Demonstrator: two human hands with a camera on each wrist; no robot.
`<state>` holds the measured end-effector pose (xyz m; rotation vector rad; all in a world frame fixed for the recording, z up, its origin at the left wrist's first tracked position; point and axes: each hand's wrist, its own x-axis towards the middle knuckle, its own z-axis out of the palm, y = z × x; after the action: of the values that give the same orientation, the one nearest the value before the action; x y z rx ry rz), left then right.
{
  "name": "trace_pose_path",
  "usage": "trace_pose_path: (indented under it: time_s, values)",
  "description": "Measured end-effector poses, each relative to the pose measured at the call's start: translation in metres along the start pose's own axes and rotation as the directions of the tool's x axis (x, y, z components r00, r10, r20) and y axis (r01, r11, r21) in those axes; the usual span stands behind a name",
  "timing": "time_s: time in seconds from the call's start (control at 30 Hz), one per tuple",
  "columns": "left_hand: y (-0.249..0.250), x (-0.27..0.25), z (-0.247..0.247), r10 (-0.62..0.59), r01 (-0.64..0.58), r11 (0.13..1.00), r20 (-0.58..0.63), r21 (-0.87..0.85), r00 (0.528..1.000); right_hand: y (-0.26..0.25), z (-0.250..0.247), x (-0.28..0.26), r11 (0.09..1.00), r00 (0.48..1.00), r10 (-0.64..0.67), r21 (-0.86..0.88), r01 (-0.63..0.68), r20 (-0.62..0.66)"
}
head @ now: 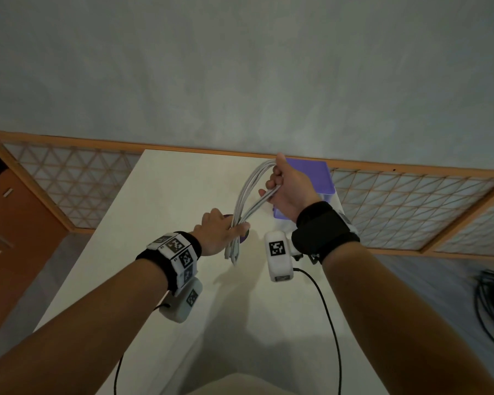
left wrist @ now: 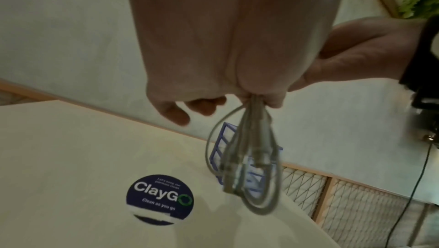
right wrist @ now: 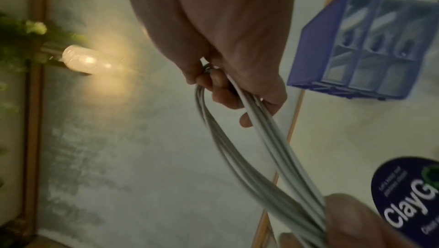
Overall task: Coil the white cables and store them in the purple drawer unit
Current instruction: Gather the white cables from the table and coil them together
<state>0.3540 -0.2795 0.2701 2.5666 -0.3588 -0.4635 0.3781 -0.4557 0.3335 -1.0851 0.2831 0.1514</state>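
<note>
The coiling step looks under way: the white cables hang as one looped bundle above the table, not yet stored. The right hand curls around the loop's top; the left hand pinches the lower strands, plug ends dangling. Next probably calls for tightening the coil, then opening the purple drawer unit behind.

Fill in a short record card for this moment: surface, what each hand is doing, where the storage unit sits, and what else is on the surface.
surface: pale table
left hand: pinches the lower end of the white cables
right hand: grips the upper loop of the cables
drawer unit: purple, at the table's far edge, behind the right hand
other item: round dark sticker on the table
</note>
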Motion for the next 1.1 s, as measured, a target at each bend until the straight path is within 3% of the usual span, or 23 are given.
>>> trace_pose_path:
  time_s: [0.1,0.2,0.3,0.47,0.63,0.83,1.1]
  values:
    - [0.001,0.002,-0.003,-0.022,0.027,0.998,-0.078,0.065,0.997,-0.003,0.002,0.002,0.999,1.000,-0.021,0.027,0.021,-0.010]
    - [0.001,-0.003,-0.010,0.125,-0.150,0.971,-0.140,-0.186,0.982,-0.007,-0.001,0.007,0.995,0.999,-0.018,0.102,0.021,-0.037]
    - [0.003,-0.007,-0.013,0.152,-0.155,0.924,-0.035,-0.351,0.988,-0.008,-0.004,0.008,0.993,0.998,-0.042,0.113,0.047,-0.041]
    - [0.002,-0.011,-0.016,0.132,-0.135,0.891,-0.038,-0.434,0.991,-0.012,-0.008,0.008,0.992,0.991,-0.123,0.015,0.124,-0.049]
    - [0.016,-0.013,-0.014,0.125,-0.089,0.772,0.013,-0.629,0.992,-0.012,-0.004,0.009,0.981,0.970,-0.194,-0.037,0.190,-0.146]
    - [0.020,-0.015,-0.006,0.185,-0.157,0.891,0.025,-0.426,0.982,-0.010,0.003,0.003,0.976,0.950,-0.214,-0.023,0.215,-0.229]
    - [0.010,-0.014,-0.016,0.151,-0.141,0.958,0.022,-0.248,0.988,-0.006,-0.005,0.000,0.987,0.972,-0.158,0.012,0.162,-0.173]
